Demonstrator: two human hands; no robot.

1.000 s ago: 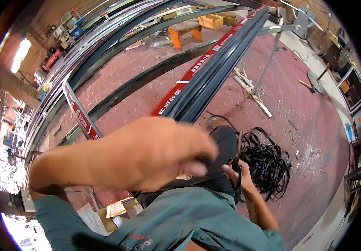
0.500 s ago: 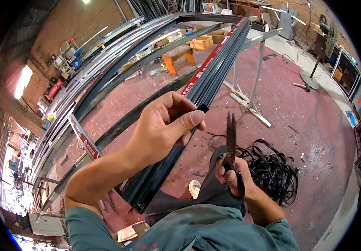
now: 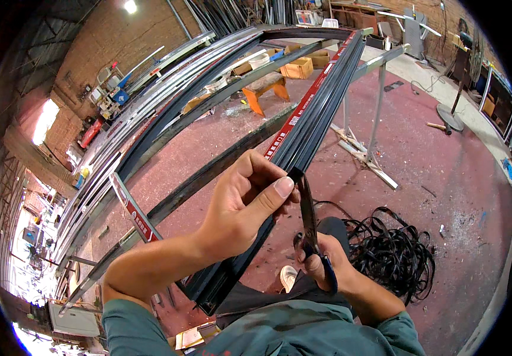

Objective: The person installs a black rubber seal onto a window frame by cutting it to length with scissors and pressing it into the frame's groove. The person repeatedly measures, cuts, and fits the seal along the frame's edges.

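White lettering on two red strips, ahead of and to the left of the left grip.
Just beyond that grip, a long red strip runs along the bundle of dark profiles, bearing white Chinese characters and a small white square patch like a printed code; its far lettering is too small to read. Well to the left of the grip, a shorter red label with white characters stands on a slanting profile. Below the grip, red marks on the green shirt are cut off, unreadable.
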